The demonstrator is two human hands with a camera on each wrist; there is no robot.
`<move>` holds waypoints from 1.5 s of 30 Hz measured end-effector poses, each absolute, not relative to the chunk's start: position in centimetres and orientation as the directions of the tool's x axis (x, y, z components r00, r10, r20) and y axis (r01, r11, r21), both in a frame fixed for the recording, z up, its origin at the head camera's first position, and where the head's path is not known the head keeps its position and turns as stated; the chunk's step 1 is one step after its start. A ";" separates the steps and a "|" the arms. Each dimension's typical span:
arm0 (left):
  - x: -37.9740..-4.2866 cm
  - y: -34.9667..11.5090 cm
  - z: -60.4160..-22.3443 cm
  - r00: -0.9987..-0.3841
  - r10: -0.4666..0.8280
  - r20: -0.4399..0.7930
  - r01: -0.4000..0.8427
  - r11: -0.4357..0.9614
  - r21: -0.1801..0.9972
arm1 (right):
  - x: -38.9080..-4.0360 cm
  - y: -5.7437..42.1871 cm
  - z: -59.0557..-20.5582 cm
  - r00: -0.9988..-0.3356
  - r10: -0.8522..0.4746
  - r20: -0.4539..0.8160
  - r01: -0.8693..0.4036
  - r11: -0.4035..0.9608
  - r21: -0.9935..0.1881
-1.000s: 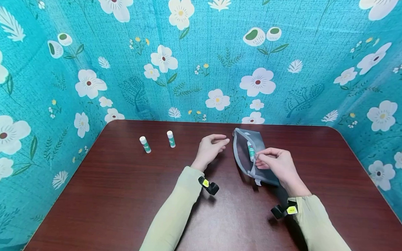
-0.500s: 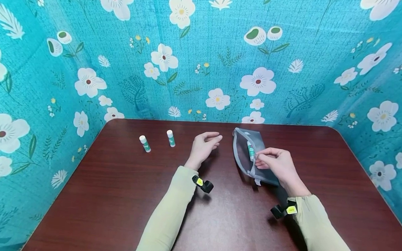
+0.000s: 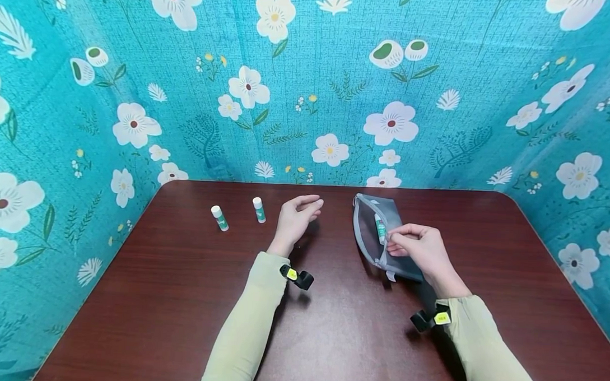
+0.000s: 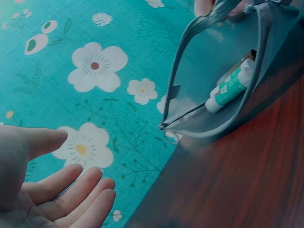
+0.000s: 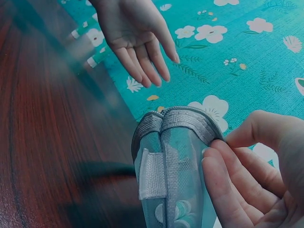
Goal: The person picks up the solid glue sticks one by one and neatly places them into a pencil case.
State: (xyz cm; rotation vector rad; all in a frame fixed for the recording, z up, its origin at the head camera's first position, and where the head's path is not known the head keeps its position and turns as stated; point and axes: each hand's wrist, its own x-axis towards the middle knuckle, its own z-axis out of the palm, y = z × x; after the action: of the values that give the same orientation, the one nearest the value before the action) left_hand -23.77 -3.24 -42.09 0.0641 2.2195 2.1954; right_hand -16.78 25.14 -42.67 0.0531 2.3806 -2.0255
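A grey mesh zipper pouch (image 3: 408,267) lies on the right half of the table with its mouth spread apart. My right hand (image 3: 420,248) pinches the pouch's zippered edge between thumb and fingers. Inside the pouch shows a glue stick (image 3: 380,229) with a green label; the left wrist view has more than one white-and-green tube (image 4: 230,88) in there. My left hand (image 3: 295,218) hovers left of the pouch, fingers relaxed and nothing in them. Two more glue sticks, one farther left (image 3: 220,219) and one nearer the hand (image 3: 259,210), stand upright beyond it.
The dark red wooden table (image 3: 180,309) ends at a turquoise floral cloth (image 3: 298,89) hanging behind and at both sides. Black wrist cameras, left (image 3: 299,278) and right (image 3: 429,319), stick out from the sleeves.
My left hand has moved left, away from the pouch and toward the two standing glue sticks. The right hand stays put, holding the pouch's edge.
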 end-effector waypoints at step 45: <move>-23.3 -10.9 -39.1 -0.980 -0.160 0.117 0.117 0.005 0.993 | -16.7 25.1 -42.5 -0.999 0.024 -0.022 0.025 0.140 -0.990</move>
State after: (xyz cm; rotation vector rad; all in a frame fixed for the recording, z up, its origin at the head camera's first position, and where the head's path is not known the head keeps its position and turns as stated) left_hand -23.25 -10.88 -39.13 -0.0514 2.3558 2.3655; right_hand -16.65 25.14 -42.53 0.0512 2.3715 -2.0592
